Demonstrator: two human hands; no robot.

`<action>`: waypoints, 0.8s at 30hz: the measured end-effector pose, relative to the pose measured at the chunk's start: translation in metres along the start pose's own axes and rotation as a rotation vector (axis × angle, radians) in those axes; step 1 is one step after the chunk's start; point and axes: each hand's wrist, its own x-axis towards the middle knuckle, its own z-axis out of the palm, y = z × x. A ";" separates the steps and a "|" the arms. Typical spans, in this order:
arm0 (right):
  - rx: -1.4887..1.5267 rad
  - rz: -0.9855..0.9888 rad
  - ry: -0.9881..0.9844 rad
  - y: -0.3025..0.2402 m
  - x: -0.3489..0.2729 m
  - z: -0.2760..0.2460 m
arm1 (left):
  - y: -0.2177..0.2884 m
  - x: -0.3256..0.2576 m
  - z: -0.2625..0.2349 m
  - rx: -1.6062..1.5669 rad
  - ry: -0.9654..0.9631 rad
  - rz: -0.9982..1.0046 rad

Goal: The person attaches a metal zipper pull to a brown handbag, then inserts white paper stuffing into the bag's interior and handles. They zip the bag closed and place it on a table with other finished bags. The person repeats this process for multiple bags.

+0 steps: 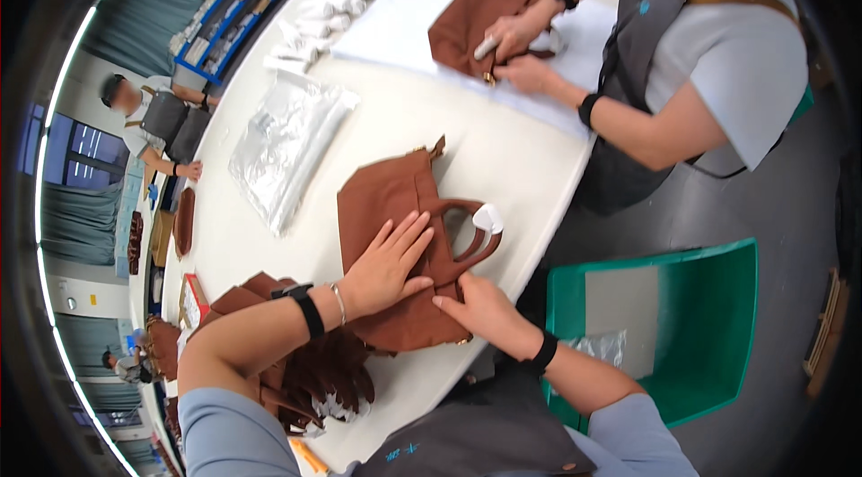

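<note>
A brown handbag (382, 194) lies flat on the white table in front of me, its handles (489, 248) pointing right. White wrapping (488, 218) sits around a handle. My left hand (388, 271) rests palm down on the bag, with its fingers stretched out. At the bag's near right edge, by the base of the handles, my right hand (489, 311) grips the edge; its thumb lies on top and some fingertips are hidden.
A pile of brown bags (332, 378) lies beside my left arm. Clear plastic bags (292, 145) lie beyond my handbag. Across the table a co-worker's hands (516, 51) handle another brown bag (480, 15). A green bin (655, 333) stands right of the white table (539, 181).
</note>
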 end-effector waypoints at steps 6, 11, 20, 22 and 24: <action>-0.053 -0.235 0.094 -0.038 0.011 -0.030 | -0.012 -0.025 -0.071 -0.012 0.185 -0.146; -0.137 -0.491 0.246 -0.067 0.057 -0.075 | -0.047 -0.067 -0.084 -0.047 0.399 -0.333; -0.188 -0.793 0.563 -0.097 0.203 -0.115 | -0.015 -0.049 -0.056 0.050 -0.188 -0.334; -0.089 -0.761 0.482 -0.097 0.231 -0.109 | -0.005 -0.021 -0.033 0.114 -0.172 -0.201; 0.053 -0.668 0.279 -0.092 0.250 -0.105 | 0.006 0.016 -0.007 0.029 -0.079 -0.085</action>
